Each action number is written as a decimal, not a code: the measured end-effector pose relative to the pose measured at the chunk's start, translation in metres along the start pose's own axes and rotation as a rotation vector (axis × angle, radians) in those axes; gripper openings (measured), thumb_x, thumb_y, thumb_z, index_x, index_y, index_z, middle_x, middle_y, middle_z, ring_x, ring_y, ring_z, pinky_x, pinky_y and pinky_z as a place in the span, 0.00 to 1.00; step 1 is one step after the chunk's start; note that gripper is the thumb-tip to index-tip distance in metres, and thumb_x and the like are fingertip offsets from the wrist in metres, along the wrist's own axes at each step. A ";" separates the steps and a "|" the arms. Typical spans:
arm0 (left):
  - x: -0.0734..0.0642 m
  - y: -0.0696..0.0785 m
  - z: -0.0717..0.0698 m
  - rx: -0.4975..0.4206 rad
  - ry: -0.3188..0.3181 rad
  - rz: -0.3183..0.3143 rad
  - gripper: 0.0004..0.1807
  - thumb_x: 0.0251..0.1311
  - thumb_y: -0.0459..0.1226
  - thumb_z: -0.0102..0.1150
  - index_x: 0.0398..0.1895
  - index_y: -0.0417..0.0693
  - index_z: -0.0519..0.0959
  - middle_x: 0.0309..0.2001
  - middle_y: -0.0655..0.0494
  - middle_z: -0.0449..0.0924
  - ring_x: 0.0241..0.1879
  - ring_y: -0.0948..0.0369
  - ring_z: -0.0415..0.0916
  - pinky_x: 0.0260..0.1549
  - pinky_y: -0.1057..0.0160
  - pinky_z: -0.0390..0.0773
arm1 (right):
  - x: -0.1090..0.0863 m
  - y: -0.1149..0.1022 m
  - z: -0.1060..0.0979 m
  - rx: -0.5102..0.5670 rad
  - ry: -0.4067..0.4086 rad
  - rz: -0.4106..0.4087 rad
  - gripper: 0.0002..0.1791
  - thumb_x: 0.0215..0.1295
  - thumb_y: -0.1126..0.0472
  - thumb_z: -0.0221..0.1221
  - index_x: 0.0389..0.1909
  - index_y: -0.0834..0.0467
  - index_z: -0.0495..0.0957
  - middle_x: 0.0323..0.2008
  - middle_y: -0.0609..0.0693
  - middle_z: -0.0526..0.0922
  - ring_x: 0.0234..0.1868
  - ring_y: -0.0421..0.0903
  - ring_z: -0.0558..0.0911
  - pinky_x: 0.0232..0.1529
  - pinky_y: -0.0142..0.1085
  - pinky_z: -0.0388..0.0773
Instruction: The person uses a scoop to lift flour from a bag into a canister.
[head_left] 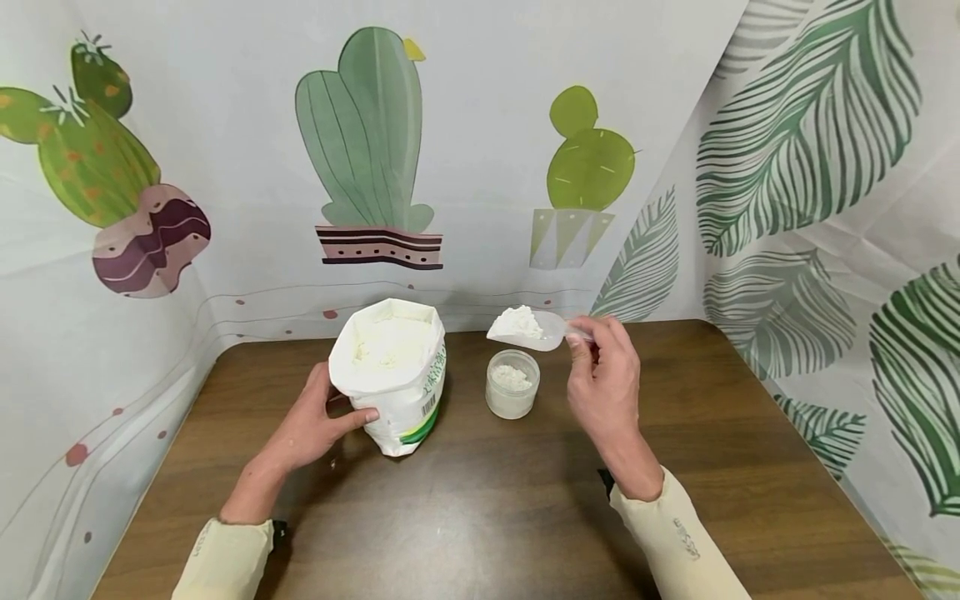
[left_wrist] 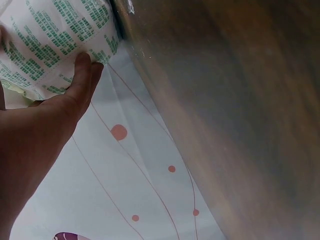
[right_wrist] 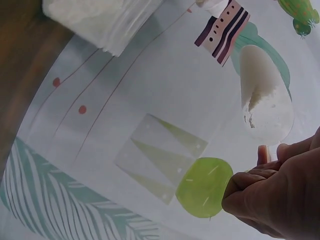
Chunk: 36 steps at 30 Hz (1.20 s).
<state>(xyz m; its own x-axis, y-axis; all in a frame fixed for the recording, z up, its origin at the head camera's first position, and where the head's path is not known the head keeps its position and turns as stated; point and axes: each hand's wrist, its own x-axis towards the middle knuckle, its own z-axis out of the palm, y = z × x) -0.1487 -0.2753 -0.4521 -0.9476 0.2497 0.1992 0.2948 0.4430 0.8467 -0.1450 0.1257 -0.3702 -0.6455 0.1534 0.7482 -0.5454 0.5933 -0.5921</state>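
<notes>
Toward the far edge of the table (head_left: 465,508) are the jar (head_left: 510,406) and the bag (head_left: 405,398), which our left hand (head_left: 318,423) grips. Our right hand (head_left: 609,377) pinches the scoop (head_left: 552,330), raised with powder (head_left: 517,322). We are probably at the filling step; next, we should gently tilt it over the jar.

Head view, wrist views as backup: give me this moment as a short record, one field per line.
Left hand: grips the white bag by its side
Right hand: holds a clear scoop by its handle
Bag: open, pale powder inside
Scoop: raised, loaded with white powder
Jar: clear, open, partly filled, between bag and right hand
Surface: brown table
Backdrop: printed cacti and leaves
</notes>
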 end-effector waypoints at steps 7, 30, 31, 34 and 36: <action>-0.001 -0.002 0.000 0.005 0.002 -0.004 0.49 0.63 0.40 0.78 0.79 0.44 0.56 0.68 0.45 0.59 0.66 0.50 0.65 0.61 0.35 0.76 | -0.002 0.007 -0.009 -0.028 -0.002 0.011 0.07 0.72 0.73 0.64 0.47 0.68 0.85 0.34 0.59 0.78 0.29 0.43 0.71 0.32 0.26 0.65; 0.000 -0.002 -0.001 -0.010 -0.012 -0.003 0.49 0.62 0.40 0.78 0.79 0.44 0.55 0.67 0.46 0.59 0.67 0.49 0.65 0.62 0.36 0.76 | -0.006 0.024 -0.018 -0.085 -0.037 0.026 0.07 0.71 0.75 0.62 0.44 0.65 0.86 0.31 0.57 0.75 0.29 0.44 0.71 0.31 0.26 0.64; 0.001 -0.002 -0.001 -0.010 -0.012 -0.003 0.49 0.62 0.40 0.78 0.79 0.44 0.55 0.67 0.46 0.58 0.67 0.49 0.65 0.62 0.36 0.76 | -0.006 0.025 -0.018 -0.087 -0.041 0.029 0.07 0.71 0.75 0.63 0.45 0.65 0.86 0.31 0.56 0.75 0.29 0.43 0.71 0.31 0.26 0.64; 0.001 -0.003 -0.001 -0.009 -0.014 0.000 0.49 0.62 0.40 0.78 0.79 0.45 0.56 0.68 0.46 0.58 0.67 0.50 0.63 0.62 0.36 0.76 | -0.007 0.026 -0.018 -0.092 -0.050 0.041 0.07 0.71 0.75 0.63 0.45 0.65 0.87 0.31 0.56 0.75 0.29 0.43 0.71 0.31 0.26 0.64; 0.001 -0.003 -0.001 -0.008 -0.015 0.004 0.49 0.62 0.40 0.78 0.80 0.46 0.57 0.68 0.46 0.58 0.67 0.50 0.63 0.62 0.36 0.76 | -0.007 0.027 -0.018 -0.092 -0.054 0.050 0.07 0.71 0.75 0.63 0.45 0.65 0.87 0.31 0.56 0.76 0.29 0.43 0.71 0.31 0.26 0.64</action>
<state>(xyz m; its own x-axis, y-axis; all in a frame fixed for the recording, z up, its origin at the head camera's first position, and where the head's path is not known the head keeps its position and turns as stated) -0.1507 -0.2771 -0.4544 -0.9443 0.2647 0.1952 0.2977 0.4353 0.8497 -0.1453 0.1549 -0.3858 -0.6998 0.1432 0.6999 -0.4619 0.6566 -0.5962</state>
